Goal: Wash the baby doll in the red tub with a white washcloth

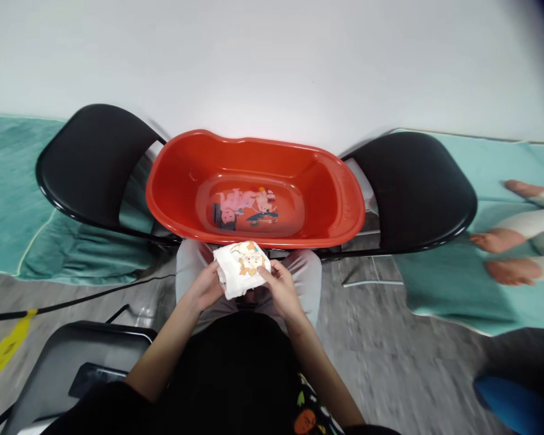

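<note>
In front of my lap I hold a folded white cloth printed with an orange and cream cartoon figure. My left hand grips its left edge, with the fingers partly hidden beneath. On the right edge is my right hand, its thumb lying over the print and its fingers below. Just beyond the cloth stands a red plastic tub, with a cartoon baby picture on its bottom and what looks like shallow clear water. The cloth is at the tub's near rim, above my knees.
Black chairs stand at the tub's left and right. Teal covers spread at both sides; small bare limbs in white cloth lie on the right one. A dark phone rests on another chair, near a black cable.
</note>
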`<state>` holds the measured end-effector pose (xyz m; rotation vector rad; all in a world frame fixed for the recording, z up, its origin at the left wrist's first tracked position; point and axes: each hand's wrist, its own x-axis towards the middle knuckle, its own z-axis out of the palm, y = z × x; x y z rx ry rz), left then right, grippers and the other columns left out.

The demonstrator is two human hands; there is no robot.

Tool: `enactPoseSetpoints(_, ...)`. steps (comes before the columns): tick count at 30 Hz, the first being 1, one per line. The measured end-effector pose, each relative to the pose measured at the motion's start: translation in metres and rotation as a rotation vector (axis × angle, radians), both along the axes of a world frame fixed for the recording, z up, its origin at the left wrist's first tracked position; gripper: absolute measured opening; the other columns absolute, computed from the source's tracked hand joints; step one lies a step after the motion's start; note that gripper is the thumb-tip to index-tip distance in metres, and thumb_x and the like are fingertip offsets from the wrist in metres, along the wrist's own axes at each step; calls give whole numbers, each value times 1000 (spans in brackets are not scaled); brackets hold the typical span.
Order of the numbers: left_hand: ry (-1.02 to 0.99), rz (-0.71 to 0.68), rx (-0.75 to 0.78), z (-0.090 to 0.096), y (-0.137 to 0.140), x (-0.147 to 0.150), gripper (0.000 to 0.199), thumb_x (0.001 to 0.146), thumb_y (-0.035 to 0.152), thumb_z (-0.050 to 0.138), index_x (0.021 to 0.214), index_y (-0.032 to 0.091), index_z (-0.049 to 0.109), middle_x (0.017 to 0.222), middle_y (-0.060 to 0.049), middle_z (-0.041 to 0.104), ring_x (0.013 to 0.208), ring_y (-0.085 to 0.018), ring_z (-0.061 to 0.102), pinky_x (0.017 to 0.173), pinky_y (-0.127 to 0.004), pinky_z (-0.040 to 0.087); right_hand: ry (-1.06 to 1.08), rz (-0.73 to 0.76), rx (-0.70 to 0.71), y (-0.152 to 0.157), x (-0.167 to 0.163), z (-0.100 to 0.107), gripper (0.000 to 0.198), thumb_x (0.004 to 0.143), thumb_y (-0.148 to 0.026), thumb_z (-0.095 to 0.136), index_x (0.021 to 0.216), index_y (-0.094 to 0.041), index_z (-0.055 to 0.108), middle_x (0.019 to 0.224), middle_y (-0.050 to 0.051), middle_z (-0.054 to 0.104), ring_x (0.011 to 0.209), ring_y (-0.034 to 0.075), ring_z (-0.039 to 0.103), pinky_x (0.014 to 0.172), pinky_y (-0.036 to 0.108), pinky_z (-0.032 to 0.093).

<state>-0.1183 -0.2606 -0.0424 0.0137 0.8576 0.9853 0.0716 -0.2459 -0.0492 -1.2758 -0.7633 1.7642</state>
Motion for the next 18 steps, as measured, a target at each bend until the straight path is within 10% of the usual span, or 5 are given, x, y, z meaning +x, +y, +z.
enactPoseSetpoints(18, -41, -5, 27, -6, 1, -6, 50, 101, 39, 46, 138, 9, 59, 130, -17, 69, 123, -33, 63, 111, -48, 45, 30, 78, -21, -8, -13, -11, 46, 67, -48, 87, 91, -18, 62, 81, 1, 69, 63, 13, 58, 52, 24, 48)
